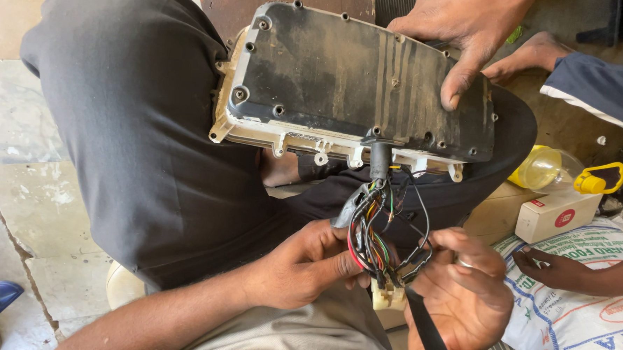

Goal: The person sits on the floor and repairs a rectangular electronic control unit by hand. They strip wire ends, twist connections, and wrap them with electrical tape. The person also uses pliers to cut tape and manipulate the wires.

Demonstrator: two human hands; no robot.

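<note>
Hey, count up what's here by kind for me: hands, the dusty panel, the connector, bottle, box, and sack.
Hands: 4 (wearer's left hand, wearer's right hand, another person's hand on the panel, another hand on the sack)
Dusty black panel housing: 1
Cream wire connector: 1
Yellow plastic bottle: 1
White cardboard box: 1
Printed woven sack: 1
Total: 9

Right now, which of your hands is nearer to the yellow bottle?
Right. The right hand works the wires just below-left of the yellow bottle; the left hand sits farther off, on the wires' other side.
</note>
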